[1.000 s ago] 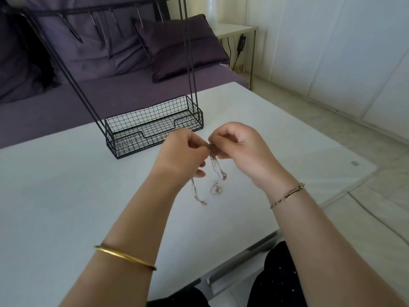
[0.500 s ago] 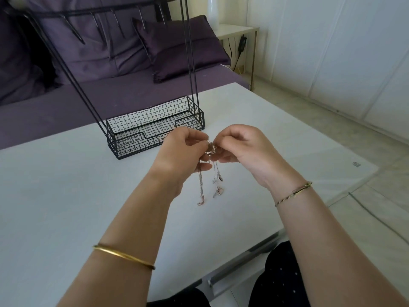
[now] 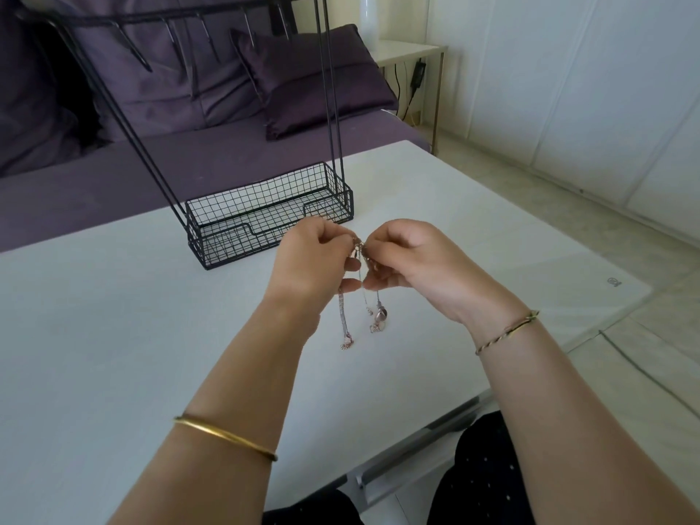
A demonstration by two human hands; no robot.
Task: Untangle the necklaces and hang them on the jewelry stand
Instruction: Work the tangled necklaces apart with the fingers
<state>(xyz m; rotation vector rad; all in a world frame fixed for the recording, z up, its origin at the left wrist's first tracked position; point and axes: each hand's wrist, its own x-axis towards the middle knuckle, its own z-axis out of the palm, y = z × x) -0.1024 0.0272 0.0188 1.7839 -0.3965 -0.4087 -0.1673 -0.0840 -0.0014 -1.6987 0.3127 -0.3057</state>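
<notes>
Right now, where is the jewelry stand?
In the head view, the jewelry stand sits on the white table, just beyond the left hand and right hand, toward the left, in front of the purple sofa.

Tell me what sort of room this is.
Likely a home living room: a purple sofa with a cushion behind the white table, and a small side table beside it.

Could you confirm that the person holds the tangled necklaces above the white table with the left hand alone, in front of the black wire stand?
Not alone: the head view shows the left hand and the right hand both pinching the tangled necklaces at their top, above the white table, in front of the black wire stand.
</notes>
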